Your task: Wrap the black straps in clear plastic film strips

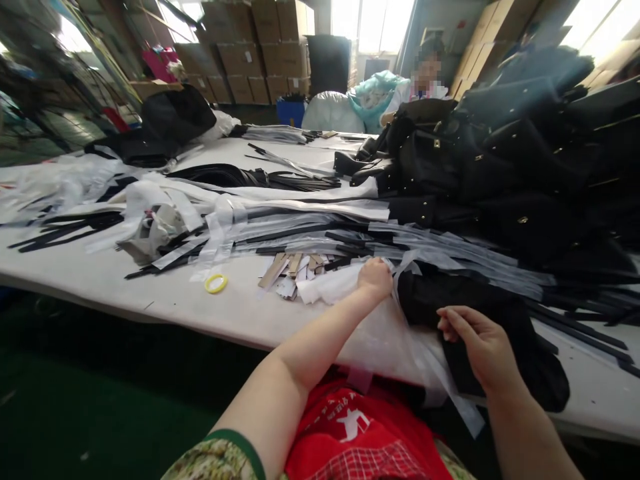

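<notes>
My left hand point(376, 277) is closed in a fist on a clear plastic sheet point(385, 327), which drapes down over the table's front edge. A folded black fabric piece, seemingly a bag point(500, 353), lies to the right of the sheet. Just above its left part is my right hand point(477, 340), thumb and fingers pinched together; whatever they hold, if anything, does not show. White wrapping material point(333, 283) and a small heap of cardboard scraps point(285, 270) lie left of my left hand.
Black bags with metal studs point(500, 160) pile high at the right. Long dark and plastic-covered strips point(310, 227) stretch across the table point(165, 293). A yellow tape ring point(215, 284) lies near the front edge. Behind the table are a person point(425, 80) and stacked cartons point(245, 60).
</notes>
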Motion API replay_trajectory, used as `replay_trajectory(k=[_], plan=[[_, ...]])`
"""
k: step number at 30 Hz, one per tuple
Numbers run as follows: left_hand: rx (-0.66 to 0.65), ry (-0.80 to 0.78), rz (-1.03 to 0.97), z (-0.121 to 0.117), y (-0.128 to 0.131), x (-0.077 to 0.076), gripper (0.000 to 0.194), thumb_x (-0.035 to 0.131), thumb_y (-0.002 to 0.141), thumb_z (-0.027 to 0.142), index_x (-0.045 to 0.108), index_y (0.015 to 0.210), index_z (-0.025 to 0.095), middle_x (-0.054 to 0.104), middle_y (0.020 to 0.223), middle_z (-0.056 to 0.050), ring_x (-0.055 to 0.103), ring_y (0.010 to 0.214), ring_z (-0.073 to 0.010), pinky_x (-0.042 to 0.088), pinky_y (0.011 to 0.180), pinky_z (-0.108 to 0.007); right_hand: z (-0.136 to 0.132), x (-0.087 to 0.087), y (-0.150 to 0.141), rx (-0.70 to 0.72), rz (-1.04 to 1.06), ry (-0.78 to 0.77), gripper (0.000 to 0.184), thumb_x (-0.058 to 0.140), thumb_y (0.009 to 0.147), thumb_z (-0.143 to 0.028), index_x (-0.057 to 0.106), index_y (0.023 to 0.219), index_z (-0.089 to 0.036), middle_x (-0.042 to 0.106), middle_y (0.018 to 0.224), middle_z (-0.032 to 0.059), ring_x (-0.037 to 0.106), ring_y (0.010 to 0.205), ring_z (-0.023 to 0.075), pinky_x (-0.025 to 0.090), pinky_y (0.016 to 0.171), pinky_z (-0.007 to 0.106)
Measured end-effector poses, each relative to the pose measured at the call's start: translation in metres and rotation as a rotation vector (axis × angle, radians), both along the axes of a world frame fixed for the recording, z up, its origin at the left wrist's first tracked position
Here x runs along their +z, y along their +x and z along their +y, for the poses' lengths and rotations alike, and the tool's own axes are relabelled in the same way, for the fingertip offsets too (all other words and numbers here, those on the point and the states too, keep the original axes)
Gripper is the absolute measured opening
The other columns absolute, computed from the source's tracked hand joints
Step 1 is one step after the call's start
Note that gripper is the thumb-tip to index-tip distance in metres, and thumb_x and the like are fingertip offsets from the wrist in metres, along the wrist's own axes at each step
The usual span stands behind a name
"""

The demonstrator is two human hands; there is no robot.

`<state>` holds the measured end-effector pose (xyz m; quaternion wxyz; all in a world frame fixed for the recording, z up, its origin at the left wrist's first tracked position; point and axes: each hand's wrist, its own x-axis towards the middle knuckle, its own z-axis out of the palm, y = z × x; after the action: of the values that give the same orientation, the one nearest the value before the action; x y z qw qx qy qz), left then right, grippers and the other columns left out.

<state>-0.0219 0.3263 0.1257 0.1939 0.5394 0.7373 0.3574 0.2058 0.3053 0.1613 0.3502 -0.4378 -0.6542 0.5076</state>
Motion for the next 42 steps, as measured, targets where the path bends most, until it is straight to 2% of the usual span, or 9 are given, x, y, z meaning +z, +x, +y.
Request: replay_trajectory(k=[4,7,12,15,19,22,26,33,42], plan=[[0.081,0.081,-0.14,-0.027,-0.022,0.009,0.017,0.053,0.089,0.021,0.068,0.089,0.014,0.07,0.103,-0.014,0.065,0.101,-0.0242,0.052,0.091,-0.037,-0.007,-0.005,-0.005,0.023,-0.013,-0.058,0.035,0.069,0.081,-0.053,0.075,0.089,-0.019,0.069,0.073,0.0067,0.058,0.062,0.0173,0.048,0.056,0.029],[0.016,0.101,-0.423,-0.066,-0.031,0.016,0.022,0.048,0.095,0.033,0.061,0.093,0.014,0.073,0.088,-0.009,0.069,0.08,-0.0173,0.054,0.074,-0.029,-0.01,-0.014,-0.027,0.154,-0.049,-0.08,0.041,0.069,0.08,-0.055,0.075,0.1,-0.019,0.073,0.095,0.0103,0.066,0.085,0.0239,0.053,0.076,0.035],[-0.119,0.065,-1.096,-0.135,-0.028,0.018,0.046,0.078,0.071,0.053,0.055,0.083,0.015,0.07,0.072,-0.004,0.067,0.065,-0.0148,0.052,0.069,-0.027,-0.017,-0.019,-0.086,0.336,0.007,-0.086,0.056,0.074,0.075,-0.056,0.069,0.118,-0.02,0.068,0.121,0.0107,0.062,0.11,0.0296,0.049,0.093,0.04],[-0.123,-0.023,-1.08,-0.169,-0.024,0.013,0.049,0.08,0.067,0.056,0.057,0.081,0.015,0.068,0.07,-0.004,0.066,0.066,-0.0153,0.052,0.069,-0.028,-0.027,-0.013,-0.113,0.408,0.065,-0.154,0.048,0.068,0.08,-0.059,0.074,0.106,-0.019,0.073,0.097,0.009,0.066,0.089,0.0242,0.051,0.078,0.033],[0.0,-0.01,-0.699,-0.2,-0.028,0.013,0.043,0.071,0.078,0.054,0.066,0.092,0.014,0.071,0.09,-0.009,0.067,0.084,-0.0202,0.052,0.078,-0.031,-0.047,-0.01,-0.131,0.579,-0.014,-0.207,0.05,0.061,0.082,-0.064,0.076,0.09,-0.017,0.062,0.06,0.002,0.054,0.055,0.0148,0.042,0.053,0.026],[0.025,0.106,-0.457,-0.209,-0.032,0.021,0.035,0.072,0.079,0.046,0.071,0.098,0.017,0.07,0.109,-0.01,0.063,0.104,-0.0242,0.048,0.094,-0.033,-0.064,-0.015,-0.137,0.85,-0.087,-0.267,0.055,0.058,0.082,-0.068,0.072,0.073,-0.015,0.059,0.055,0.0021,0.048,0.049,0.0127,0.035,0.048,0.024],[0.138,0.177,-0.663,-0.203,-0.035,0.024,0.031,0.067,0.083,0.045,0.073,0.084,0.015,0.072,0.088,-0.007,0.065,0.084,-0.02,0.051,0.08,-0.03,-0.081,-0.023,-0.137,0.997,-0.139,-0.27,0.053,0.053,0.088,-0.063,0.07,0.069,-0.017,0.056,0.053,0.001,0.045,0.049,0.0122,0.033,0.049,0.024],[0.327,0.268,-1.105,-0.195,-0.038,0.016,0.033,0.085,0.066,0.04,0.068,0.069,0.012,0.065,0.065,-0.001,0.054,0.058,-0.0098,0.043,0.057,-0.021,-0.081,-0.034,-0.131,0.886,-0.175,-0.181,0.038,0.056,0.091,-0.05,0.077,0.09,-0.019,0.072,0.079,0.0044,0.061,0.072,0.0191,0.046,0.066,0.028],[0.405,0.326,-1.054,-0.2,-0.048,0.009,0.037,0.087,0.062,0.041,0.064,0.061,0.011,0.06,0.057,0.001,0.048,0.054,-0.0079,0.038,0.053,-0.02,-0.086,-0.04,-0.144,0.9,-0.123,-0.235,0.053,0.051,0.09,-0.061,0.076,0.084,-0.015,0.07,0.077,0.006,0.059,0.07,0.0179,0.047,0.069,0.029]])
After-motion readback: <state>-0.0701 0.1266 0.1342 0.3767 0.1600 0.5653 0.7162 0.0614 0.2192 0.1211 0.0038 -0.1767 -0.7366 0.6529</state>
